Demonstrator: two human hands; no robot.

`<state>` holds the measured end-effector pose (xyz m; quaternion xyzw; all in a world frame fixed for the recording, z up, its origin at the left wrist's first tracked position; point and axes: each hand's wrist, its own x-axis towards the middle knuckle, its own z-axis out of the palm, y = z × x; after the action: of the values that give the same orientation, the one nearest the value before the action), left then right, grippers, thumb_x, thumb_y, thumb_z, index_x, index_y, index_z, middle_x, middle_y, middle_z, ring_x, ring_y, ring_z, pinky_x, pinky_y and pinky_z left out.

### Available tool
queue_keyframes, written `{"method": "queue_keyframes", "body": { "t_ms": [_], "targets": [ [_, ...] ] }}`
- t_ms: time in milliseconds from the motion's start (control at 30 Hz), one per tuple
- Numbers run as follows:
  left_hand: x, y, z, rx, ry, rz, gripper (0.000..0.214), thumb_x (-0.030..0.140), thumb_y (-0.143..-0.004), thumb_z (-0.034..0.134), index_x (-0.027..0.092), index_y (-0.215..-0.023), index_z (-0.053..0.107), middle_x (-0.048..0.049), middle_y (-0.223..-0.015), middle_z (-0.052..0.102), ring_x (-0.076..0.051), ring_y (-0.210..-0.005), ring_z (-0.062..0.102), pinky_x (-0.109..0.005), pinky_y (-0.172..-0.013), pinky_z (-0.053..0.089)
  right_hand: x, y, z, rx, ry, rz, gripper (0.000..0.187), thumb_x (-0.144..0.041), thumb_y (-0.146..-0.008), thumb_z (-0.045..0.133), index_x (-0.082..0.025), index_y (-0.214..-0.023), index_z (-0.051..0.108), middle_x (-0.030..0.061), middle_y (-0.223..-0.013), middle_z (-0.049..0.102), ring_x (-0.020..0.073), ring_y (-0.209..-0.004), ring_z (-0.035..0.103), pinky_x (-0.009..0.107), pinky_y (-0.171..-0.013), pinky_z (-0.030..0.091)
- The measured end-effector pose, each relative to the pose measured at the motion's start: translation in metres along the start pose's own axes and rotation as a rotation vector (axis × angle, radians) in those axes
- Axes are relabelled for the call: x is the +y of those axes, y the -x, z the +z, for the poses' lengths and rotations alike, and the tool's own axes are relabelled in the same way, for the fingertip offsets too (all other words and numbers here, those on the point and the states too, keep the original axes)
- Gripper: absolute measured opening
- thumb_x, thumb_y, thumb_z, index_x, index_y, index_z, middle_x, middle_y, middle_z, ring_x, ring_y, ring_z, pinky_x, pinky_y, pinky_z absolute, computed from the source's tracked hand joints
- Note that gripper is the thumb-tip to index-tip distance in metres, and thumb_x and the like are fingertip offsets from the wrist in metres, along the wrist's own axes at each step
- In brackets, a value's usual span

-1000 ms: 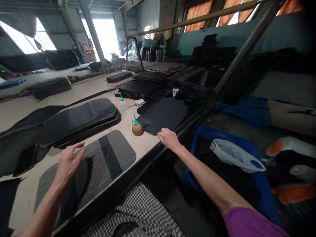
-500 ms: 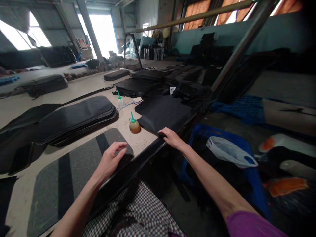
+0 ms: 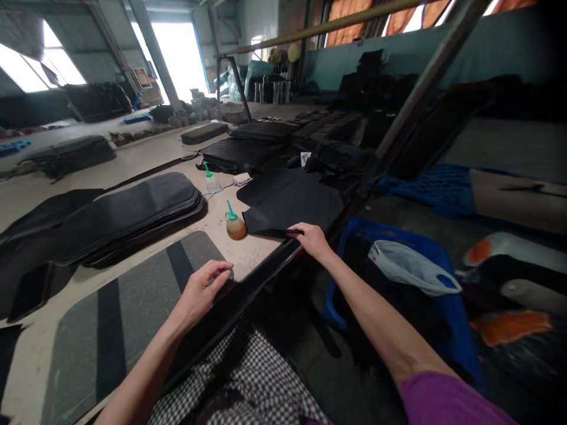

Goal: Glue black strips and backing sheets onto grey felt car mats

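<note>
My left hand (image 3: 201,292) pinches the right corner of a grey speckled mat (image 3: 133,295) with black stripes, which lies flat on the table near me. My right hand (image 3: 310,239) reaches forward and grips the near edge of a black sheet (image 3: 292,200) lying at the table's right edge. A small amber bottle with a green nozzle (image 3: 234,226) stands between the two hands.
A stack of black mats (image 3: 128,215) lies behind the grey mat. A clear bottle with a green cap (image 3: 210,180) stands farther back. More black piles (image 3: 239,154) fill the far table. A blue crate (image 3: 398,260) holding a white bag sits on the floor at right.
My left hand moved right from above the grey mat's middle to its right corner and closed on it. My right hand kept its place at the black sheet's edge, fingers curling over it.
</note>
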<state>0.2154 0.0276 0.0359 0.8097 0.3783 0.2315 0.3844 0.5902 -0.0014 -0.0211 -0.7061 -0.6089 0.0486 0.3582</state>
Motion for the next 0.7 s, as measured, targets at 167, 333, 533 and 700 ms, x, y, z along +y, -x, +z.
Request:
{"method": "queue_keyframes", "body": {
  "t_ms": [167, 333, 533, 700],
  "targets": [
    [0.008, -0.011, 0.011, -0.014, 0.010, -0.002, 0.028, 0.044, -0.097, 0.055, 0.027, -0.111, 0.071, -0.0054, -0.111, 0.072, -0.021, -0.101, 0.068, -0.037, -0.094, 0.054, -0.003, -0.019, 0.015, 0.150, -0.036, 0.174, 0.042, -0.061, -0.082, 0.069, -0.021, -0.072, 0.059, 0.0020, -0.073, 0.065, 0.0188, -0.070, 0.058, 0.027, -0.063, 0.037],
    [0.008, -0.026, 0.027, -0.016, 0.065, 0.031, 0.027, 0.040, -0.097, 0.057, 0.026, -0.117, 0.068, -0.0067, -0.120, 0.071, -0.020, -0.108, 0.067, -0.036, -0.099, 0.053, -0.005, -0.026, 0.027, 0.139, -0.136, 0.198, 0.055, -0.075, -0.079, 0.064, -0.022, -0.072, 0.052, -0.0011, -0.068, 0.058, 0.0168, -0.066, 0.053, 0.026, -0.063, 0.036],
    [0.018, -0.052, 0.052, 0.007, -0.073, 0.166, 0.037, 0.041, -0.100, 0.050, 0.023, -0.131, 0.059, -0.0109, -0.132, 0.064, -0.021, -0.116, 0.064, -0.037, -0.099, 0.053, -0.006, -0.033, 0.025, 0.091, -0.212, 0.275, 0.068, -0.078, -0.094, 0.031, -0.020, -0.074, 0.059, 0.0053, -0.069, 0.062, 0.0216, -0.070, 0.058, 0.029, -0.066, 0.041],
    [0.021, -0.092, 0.073, 0.010, -0.414, 0.356, 0.062, 0.048, -0.101, 0.048, 0.015, -0.152, 0.038, -0.0174, -0.159, 0.040, -0.027, -0.149, 0.036, -0.046, -0.121, 0.032, -0.017, -0.039, 0.019, 0.020, -0.239, 0.313, 0.065, -0.072, -0.098, 0.034, -0.017, -0.081, 0.065, 0.0059, -0.077, 0.065, 0.0225, -0.081, 0.061, 0.029, -0.077, 0.045]
  ]
}}
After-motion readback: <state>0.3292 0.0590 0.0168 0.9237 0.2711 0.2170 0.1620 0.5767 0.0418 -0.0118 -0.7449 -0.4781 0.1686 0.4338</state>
